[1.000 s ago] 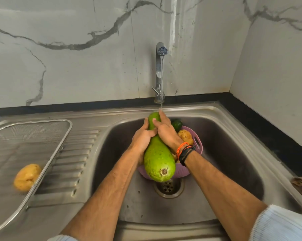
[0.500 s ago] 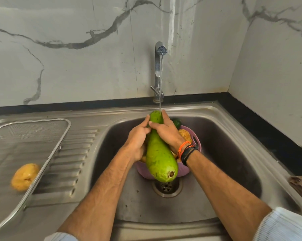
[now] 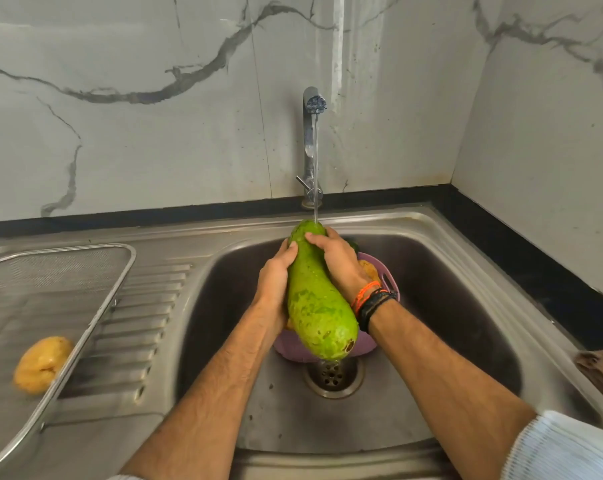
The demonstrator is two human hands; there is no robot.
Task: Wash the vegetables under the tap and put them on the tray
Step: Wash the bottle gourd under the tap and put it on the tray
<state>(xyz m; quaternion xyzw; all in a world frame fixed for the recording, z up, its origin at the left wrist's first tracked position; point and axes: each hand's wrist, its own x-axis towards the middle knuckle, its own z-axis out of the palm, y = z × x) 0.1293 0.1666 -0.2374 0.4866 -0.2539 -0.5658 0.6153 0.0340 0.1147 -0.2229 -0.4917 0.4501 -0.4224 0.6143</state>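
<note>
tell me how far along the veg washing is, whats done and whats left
Done: one yellow vegetable already lies on the mesh tray on the drainboard. In hand: the left hand and right hand grip the long green gourd, its top end under the tap's stream. Left: the gourd must go to the tray, and at least one orange-yellow vegetable waits in the purple basket in the sink.

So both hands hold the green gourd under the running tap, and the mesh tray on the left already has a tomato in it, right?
Not quite: the head view shows a yellow potato in the mesh tray, not a tomato. The rest stands: the left hand and right hand hold the green gourd under the running tap.
</note>
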